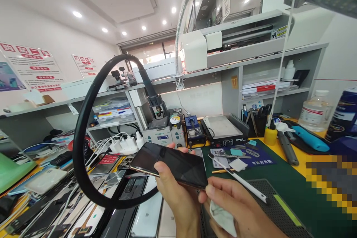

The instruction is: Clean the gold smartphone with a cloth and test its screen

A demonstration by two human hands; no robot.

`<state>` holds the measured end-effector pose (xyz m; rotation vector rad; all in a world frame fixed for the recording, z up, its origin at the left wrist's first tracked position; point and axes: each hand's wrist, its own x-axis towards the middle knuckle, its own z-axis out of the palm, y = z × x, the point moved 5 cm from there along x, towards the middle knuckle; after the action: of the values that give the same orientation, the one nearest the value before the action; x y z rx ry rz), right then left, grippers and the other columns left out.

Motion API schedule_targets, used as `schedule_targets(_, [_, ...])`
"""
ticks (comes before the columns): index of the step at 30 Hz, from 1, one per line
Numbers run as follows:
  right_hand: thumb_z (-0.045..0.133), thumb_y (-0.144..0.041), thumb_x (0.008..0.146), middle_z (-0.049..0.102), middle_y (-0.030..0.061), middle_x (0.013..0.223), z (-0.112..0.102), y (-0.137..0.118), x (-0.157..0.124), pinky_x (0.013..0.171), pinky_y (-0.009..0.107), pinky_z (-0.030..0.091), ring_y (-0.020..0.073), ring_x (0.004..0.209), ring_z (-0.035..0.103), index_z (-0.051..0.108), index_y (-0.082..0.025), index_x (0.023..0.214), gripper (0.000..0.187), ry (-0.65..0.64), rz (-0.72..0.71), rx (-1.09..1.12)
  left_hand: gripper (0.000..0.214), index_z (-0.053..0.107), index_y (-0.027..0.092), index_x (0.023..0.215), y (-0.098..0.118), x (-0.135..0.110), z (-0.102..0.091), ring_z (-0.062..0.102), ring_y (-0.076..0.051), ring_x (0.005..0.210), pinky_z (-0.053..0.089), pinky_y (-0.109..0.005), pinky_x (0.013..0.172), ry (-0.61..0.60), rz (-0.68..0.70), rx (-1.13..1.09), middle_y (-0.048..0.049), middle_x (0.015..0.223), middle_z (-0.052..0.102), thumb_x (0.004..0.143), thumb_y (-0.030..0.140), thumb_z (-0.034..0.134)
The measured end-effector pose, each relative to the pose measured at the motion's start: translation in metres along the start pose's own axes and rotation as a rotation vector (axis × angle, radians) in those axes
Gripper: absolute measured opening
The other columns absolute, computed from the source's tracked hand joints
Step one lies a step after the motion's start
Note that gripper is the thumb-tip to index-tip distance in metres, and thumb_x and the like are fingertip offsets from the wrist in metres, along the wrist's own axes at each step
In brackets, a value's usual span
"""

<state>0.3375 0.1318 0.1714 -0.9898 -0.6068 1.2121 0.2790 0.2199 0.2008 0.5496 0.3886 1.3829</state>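
A dark-screened smartphone [178,165] with a gold-coloured edge is held tilted above the bench. My left hand [175,197] is closed round it, thumb on the near long edge and fingertips showing past the far edge. A crumpled white cloth [223,218] is gripped in my right hand [242,208], whose thumb and forefinger touch the phone's lower right corner. Behind the right hand, a white pen-shaped tool [245,182] lies slanting over the green mat [287,171] and a dark perforated pad [267,193].
A thick black hose [76,137] loops at the left, over several phones and phone parts [147,208]. At the back stand a soldering station [193,128] and a flat heating plate [223,126]. A clear bottle [315,111] and a blue-handled tool [311,137] are at the right.
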Motion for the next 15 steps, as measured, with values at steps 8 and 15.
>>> schedule_targets(8, [0.076, -0.070, 0.072, 0.052, -0.0046, 0.055, -0.0002, 0.0012, 0.0012, 0.037, 0.016, 0.021, 0.0034, 0.035, 0.039, 0.069, -0.014, 0.086, 0.058, 0.019, 0.008, -0.005, 0.068, 0.062, 0.022, 0.114, 0.0003, 0.0014, -0.0005, 0.071, -0.026, 0.076, 0.059, -0.036, 0.066, 0.032, -0.006, -0.026, -0.0067, 0.087, 0.071, 0.073, 0.075, 0.062])
schedule_targets(15, [0.075, -0.070, 0.074, 0.042, -0.0070, 0.046, -0.0008, 0.0045, 0.0044, 0.038, 0.014, 0.022, 0.0047, 0.038, 0.038, 0.071, -0.015, 0.084, 0.056, 0.023, 0.012, 0.011, 0.070, 0.060, 0.026, 0.120, -0.0011, -0.0001, -0.0004, 0.070, -0.024, 0.078, 0.060, -0.036, 0.064, 0.070, -0.009, -0.048, -0.0075, 0.101, 0.069, 0.069, 0.074, 0.067])
